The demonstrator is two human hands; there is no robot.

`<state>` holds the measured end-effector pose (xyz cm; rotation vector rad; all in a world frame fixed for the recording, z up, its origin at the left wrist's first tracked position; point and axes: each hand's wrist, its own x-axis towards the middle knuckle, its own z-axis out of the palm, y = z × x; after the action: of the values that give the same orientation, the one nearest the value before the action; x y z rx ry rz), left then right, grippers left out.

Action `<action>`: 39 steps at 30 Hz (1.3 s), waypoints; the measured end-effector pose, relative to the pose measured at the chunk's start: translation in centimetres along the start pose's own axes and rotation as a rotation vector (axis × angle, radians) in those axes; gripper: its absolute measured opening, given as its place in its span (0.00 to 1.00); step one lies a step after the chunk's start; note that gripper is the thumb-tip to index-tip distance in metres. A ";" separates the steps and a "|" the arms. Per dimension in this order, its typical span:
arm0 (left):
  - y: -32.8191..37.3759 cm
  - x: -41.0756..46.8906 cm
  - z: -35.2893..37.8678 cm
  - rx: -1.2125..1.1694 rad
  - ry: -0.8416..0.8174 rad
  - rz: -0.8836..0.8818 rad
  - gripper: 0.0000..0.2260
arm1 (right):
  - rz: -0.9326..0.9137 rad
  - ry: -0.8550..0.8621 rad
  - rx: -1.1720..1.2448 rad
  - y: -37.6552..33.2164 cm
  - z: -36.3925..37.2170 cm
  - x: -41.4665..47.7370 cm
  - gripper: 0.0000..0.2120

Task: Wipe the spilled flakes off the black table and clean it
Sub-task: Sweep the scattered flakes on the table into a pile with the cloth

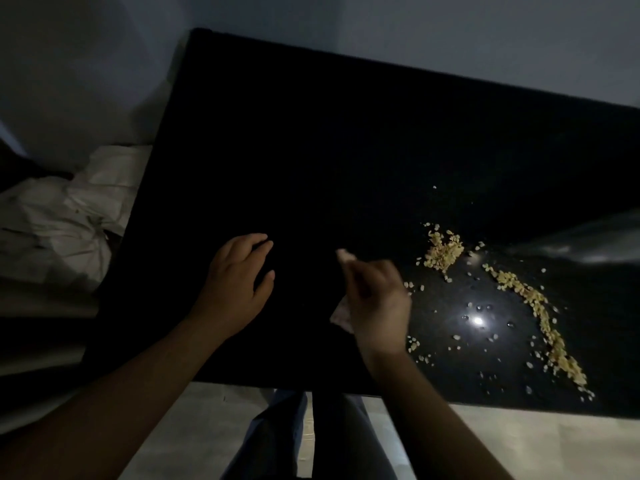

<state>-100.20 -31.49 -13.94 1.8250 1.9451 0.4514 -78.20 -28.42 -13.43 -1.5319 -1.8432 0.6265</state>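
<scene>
The glossy black table (329, 150) fills the middle of the head view. Pale yellow flakes (443, 252) lie in a heap on its right part, and a long trail of flakes (543, 317) curves toward the near right edge, with loose ones scattered around. My left hand (235, 289) rests on the dark surface with fingers spread and relaxed, holding nothing. My right hand (377, 303) is blurred, just left of the flakes, and grips a small light cloth or tissue (341, 315) that shows below the palm and above the fingers.
Crumpled white fabric (69, 216) lies beside the table's left edge. A bright light reflection (478, 320) glints among the flakes. A grey wall stands behind the table. Pale floor (519, 441) and my dark trouser legs show below the near edge.
</scene>
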 end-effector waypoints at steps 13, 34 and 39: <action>1.4 -1.9 1.3 0.283 -0.033 0.013 0.29 | 0.050 0.130 -0.294 7.5 -4.5 1.5 0.07; 4.3 -7.9 3.9 0.296 0.013 -0.039 0.28 | -0.127 0.082 -0.174 7.2 -4.9 -7.1 0.09; 5.1 -8.3 4.7 0.316 0.026 -0.066 0.28 | -0.061 0.158 -0.187 9.7 -9.1 -5.2 0.06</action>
<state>-93.09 -39.60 -14.56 1.9401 2.1877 0.1526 -64.48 -31.99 -15.22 -1.5881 -1.8614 0.3015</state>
